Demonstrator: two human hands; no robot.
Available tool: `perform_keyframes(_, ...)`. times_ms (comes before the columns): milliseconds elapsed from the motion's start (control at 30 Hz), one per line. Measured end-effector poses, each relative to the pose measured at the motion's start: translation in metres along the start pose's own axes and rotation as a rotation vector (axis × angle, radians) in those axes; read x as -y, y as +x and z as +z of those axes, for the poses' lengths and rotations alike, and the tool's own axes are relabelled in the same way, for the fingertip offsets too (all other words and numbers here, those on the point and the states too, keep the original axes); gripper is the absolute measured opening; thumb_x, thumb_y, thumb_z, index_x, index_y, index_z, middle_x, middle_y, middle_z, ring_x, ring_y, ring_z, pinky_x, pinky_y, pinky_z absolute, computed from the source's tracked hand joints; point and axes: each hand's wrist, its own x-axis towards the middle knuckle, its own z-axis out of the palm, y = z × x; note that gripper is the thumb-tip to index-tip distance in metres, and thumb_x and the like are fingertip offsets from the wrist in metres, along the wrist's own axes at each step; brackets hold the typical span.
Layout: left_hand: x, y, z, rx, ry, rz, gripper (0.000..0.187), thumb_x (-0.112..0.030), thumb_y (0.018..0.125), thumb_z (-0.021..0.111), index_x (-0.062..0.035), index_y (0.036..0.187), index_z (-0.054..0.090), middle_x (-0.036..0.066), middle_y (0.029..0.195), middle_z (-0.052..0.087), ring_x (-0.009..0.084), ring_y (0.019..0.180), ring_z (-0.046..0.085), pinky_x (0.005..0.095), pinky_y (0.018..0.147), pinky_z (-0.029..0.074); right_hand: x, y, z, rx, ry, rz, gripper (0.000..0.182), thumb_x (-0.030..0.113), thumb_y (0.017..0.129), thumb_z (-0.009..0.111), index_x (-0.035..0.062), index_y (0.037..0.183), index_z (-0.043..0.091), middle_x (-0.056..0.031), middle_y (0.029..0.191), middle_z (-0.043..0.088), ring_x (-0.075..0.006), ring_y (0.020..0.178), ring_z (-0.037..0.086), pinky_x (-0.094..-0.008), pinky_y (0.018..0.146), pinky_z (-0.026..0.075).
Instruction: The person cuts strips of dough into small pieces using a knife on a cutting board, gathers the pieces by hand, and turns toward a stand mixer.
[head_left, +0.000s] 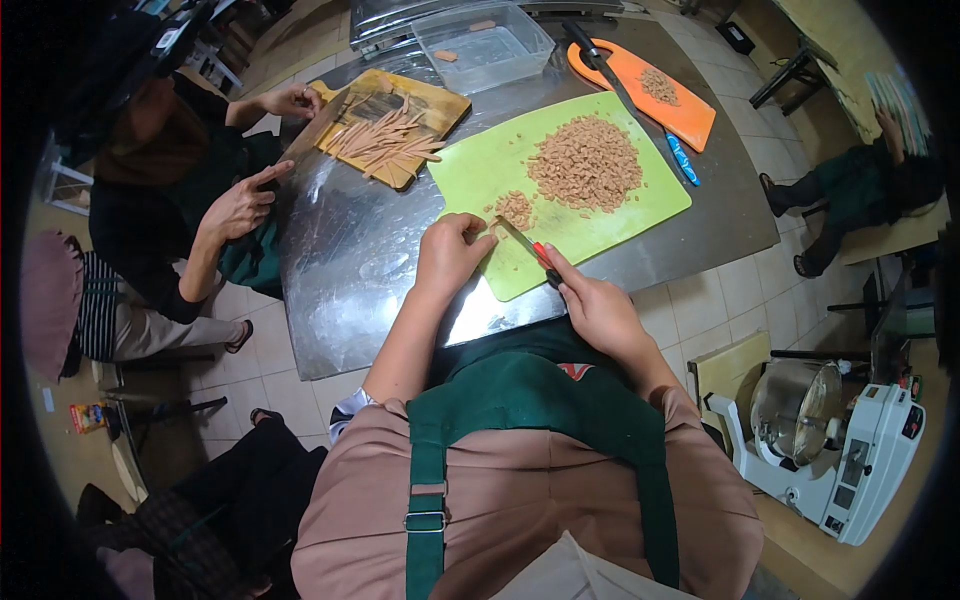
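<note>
My right hand (598, 305) is closed on the red and black handle of a knife (520, 238). The blade points up and left across the green cutting board (600, 235), its tip by my left hand. My left hand (455, 248) has its fingers bent together at the board's left edge, against small brown pieces; what exactly it pinches is hidden. A small pile of diced brown pieces (514, 210) lies just beyond the blade. Farther right on the same board is a large diced pile (585, 163).
Brown strips (385, 140) lie on a wooden board (440, 100), beside a co-worker's hands (240, 208). A clear plastic tub (490, 65) and an orange board (690, 115) with a large knife (610, 75) and blue handle (682, 158) stand behind. The steel table (340, 310) has a near edge before me.
</note>
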Motion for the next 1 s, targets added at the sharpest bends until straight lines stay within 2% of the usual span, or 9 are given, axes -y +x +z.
perform_keyframes(67,0.000,0.000,0.006,-0.082,0.043,0.076,0.020,-0.017,0.070,0.071,-0.0005,0.082,0.068,0.014,0.074,0.065,0.0249,0.066,0.064,0.0332,0.063,0.050,0.004,0.005,0.004,0.010,-0.023,-0.005,0.060,0.012,0.088,0.045,0.0277,0.142,0.025,-0.0220,0.066,0.059,-0.0393,0.063,0.059,-0.0486,0.061,0.046)
perform_keyframes(167,-0.001,0.001,0.013,-0.115,0.048,0.100,0.015,-0.013,0.072,0.067,0.0001,0.079,0.067,0.016,0.073,0.063,0.0302,0.068,0.061,0.0381,0.066,0.049,0.006,0.011,0.009,0.030,-0.076,-0.005,0.063,0.009,0.085,0.045,0.0279,0.142,0.025,-0.0212,0.064,0.059,-0.0385,0.061,0.059,-0.0487,0.059,0.046)
perform_keyframes(267,0.002,0.003,0.019,-0.165,0.068,0.131,0.013,-0.013,0.073,0.065,-0.0001,0.076,0.067,0.017,0.073,0.063,0.0321,0.069,0.061,0.0391,0.066,0.049,0.008,0.011,0.013,0.037,-0.112,0.003,0.066,0.006,0.083,0.046,0.0280,0.142,0.026,-0.0210,0.064,0.059,-0.0378,0.059,0.059,-0.0488,0.059,0.046)
perform_keyframes(500,0.004,0.003,0.020,-0.155,0.060,0.107,0.013,-0.012,0.073,0.064,-0.0001,0.076,0.067,0.017,0.073,0.063,0.0324,0.069,0.061,0.0396,0.066,0.049,0.002,-0.011,0.003,0.050,-0.027,0.042,0.061,0.009,0.085,0.045,0.0283,0.141,0.029,-0.0222,0.069,0.060,-0.0391,0.065,0.060,-0.0481,0.063,0.047)
perform_keyframes(600,0.010,0.003,0.019,-0.200,0.073,0.199,0.015,-0.015,0.073,0.065,-0.0018,0.080,0.069,0.016,0.073,0.064,0.0292,0.064,0.062,0.0361,0.061,0.049,-0.005,-0.014,-0.001,0.069,0.032,0.040,0.057,0.011,0.088,0.043,0.0289,0.140,0.029,-0.0230,0.071,0.061,-0.0400,0.068,0.060,-0.0479,0.065,0.047)
perform_keyframes(700,0.007,0.001,0.010,-0.153,-0.010,0.131,0.015,-0.011,0.074,0.061,-0.0002,0.081,0.068,0.018,0.074,0.063,0.0318,0.070,0.061,0.0393,0.066,0.049,-0.014,-0.012,0.002,0.011,0.097,0.000,0.056,0.012,0.089,0.042,0.0293,0.140,0.029,-0.0236,0.072,0.060,-0.0402,0.067,0.060,-0.0480,0.066,0.047)
perform_keyframes(767,0.004,-0.001,0.005,-0.136,0.016,0.064,0.018,-0.014,0.073,0.064,0.0000,0.084,0.068,0.016,0.072,0.063,0.0274,0.065,0.062,0.0350,0.062,0.049,-0.012,-0.008,0.003,0.002,0.087,-0.008,0.056,0.012,0.089,0.042,0.0297,0.140,0.029,-0.0235,0.072,0.060,-0.0401,0.067,0.060,-0.0483,0.065,0.047)
perform_keyframes(867,0.001,-0.004,0.007,-0.110,0.115,0.118,0.017,-0.014,0.073,0.064,0.0009,0.081,0.066,0.015,0.069,0.062,0.0266,0.065,0.061,0.0352,0.062,0.049,-0.004,-0.003,0.002,0.009,0.035,-0.004,0.057,0.013,0.088,0.043,0.0302,0.141,0.028,-0.0229,0.070,0.060,-0.0397,0.066,0.060,-0.0485,0.063,0.047)
perform_keyframes(1000,0.008,-0.003,0.018,-0.151,0.093,0.155,0.015,-0.014,0.073,0.064,0.0006,0.076,0.065,0.015,0.069,0.061,0.0277,0.065,0.061,0.0363,0.062,0.048,0.003,0.004,0.005,0.035,-0.047,-0.017,0.061,0.011,0.086,0.044,0.0306,0.141,0.026,-0.0207,0.066,0.059,-0.0380,0.062,0.059,-0.0479,0.060,0.047)
